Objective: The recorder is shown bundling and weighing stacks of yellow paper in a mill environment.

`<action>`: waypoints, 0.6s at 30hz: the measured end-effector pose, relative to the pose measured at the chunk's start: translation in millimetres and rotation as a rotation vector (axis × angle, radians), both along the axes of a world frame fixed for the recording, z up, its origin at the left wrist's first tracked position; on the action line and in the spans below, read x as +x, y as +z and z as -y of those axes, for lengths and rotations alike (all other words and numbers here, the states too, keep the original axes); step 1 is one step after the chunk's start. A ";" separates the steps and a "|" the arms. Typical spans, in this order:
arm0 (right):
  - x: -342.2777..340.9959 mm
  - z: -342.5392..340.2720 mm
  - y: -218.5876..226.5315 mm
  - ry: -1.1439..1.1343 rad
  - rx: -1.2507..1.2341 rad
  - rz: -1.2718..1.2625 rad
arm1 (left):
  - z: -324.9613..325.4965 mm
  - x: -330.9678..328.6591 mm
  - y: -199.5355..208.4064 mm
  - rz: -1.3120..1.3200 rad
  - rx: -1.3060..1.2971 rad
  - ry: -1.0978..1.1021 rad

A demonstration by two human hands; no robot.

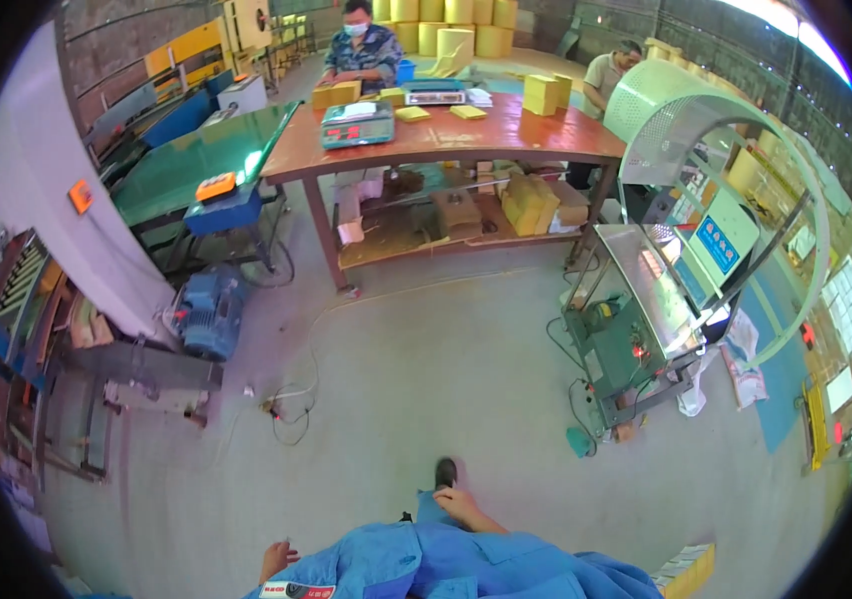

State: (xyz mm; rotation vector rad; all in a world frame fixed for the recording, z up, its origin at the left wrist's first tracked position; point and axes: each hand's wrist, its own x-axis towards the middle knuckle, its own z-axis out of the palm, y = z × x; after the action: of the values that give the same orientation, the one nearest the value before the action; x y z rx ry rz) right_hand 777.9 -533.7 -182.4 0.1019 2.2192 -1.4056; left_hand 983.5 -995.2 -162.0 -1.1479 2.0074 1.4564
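Both hands rest on the person's blue garment: the left hand loosely curled, the right hand flat, neither gripping anything. Beyond it, two people sit at one brown table bearing two scales.

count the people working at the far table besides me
2: one person sits behind the brown table at its left end, by the scale; another person leans in at its right end. Others may be hidden behind the green machine.
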 end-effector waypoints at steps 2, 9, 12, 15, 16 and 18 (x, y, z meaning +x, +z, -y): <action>-37.5 -22.2 -44.8 -0.070 0.067 0.068 | 21.1 -26.5 -31.0 0.024 0.046 0.110; -149.6 -158.7 -78.5 0.370 0.906 0.216 | 23.7 -207.3 -49.9 -0.109 -0.427 -0.609; -249.5 -168.6 -13.9 -0.176 0.611 0.511 | -5.1 -184.8 -56.5 -0.047 -0.603 -0.715; -338.9 -189.7 -30.8 -0.537 0.210 0.554 | -34.0 -282.9 24.6 -0.045 0.080 -0.022; -370.1 -183.9 -38.9 -0.670 0.046 0.584 | -43.5 -305.9 31.7 0.024 0.135 0.144; -418.4 -165.3 -55.7 -0.615 -0.048 0.523 | -31.9 -341.3 18.1 0.000 0.144 0.105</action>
State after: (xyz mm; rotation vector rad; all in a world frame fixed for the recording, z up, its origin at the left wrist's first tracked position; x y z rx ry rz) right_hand 359.5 -368.4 -238.1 1.0810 1.7710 -1.4992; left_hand 642.1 -963.3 -143.9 -1.2064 1.8329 1.6239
